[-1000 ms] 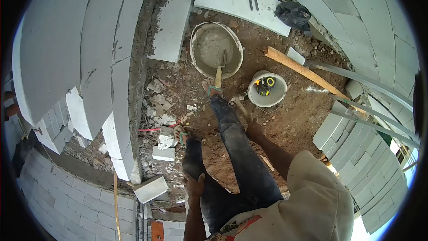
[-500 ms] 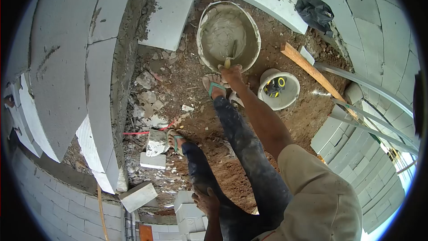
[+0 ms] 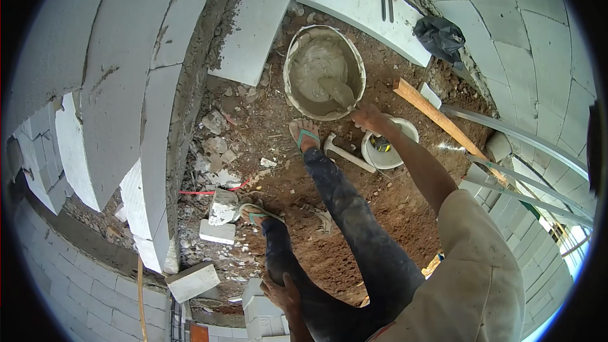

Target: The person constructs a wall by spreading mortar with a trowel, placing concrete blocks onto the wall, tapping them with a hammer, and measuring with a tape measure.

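Trowel (image 3: 337, 92) is grasped in the right hand (image 3: 372, 119), its handle hidden by the curled fingers and its blade pointed away and to the left of the grip, inside the large bucket (image 3: 292, 92). The blade is seen against the grey mortar (image 3: 318, 62); how deep it is sunk cannot be told. Half a second ago it was seen nearly edge-on, with the handle held at the near rim; now its broad face is shown, and the grip has been shifted rightward to just beside that rim. One second ago the handle was leant over the rim, untouched, while the right hand was held closer to the body, near the pale bent object (image 3: 348, 154). That object, partly covered by the forearm half a second ago, is now exposed, just to the near left of the grip. Instead, the small bucket (image 3: 408, 158), to the near right of the grip, is partly covered by the hand and forearm; yellow-and-black items (image 3: 380, 144) are seen inside it. The left hand (image 3: 283, 292) is still rested, unclenched, on the left leg (image 3: 278, 250), well apart from the grip. Beyond and right of the grip, a wooden plank (image 3: 437, 111) is left slanting across the soil.
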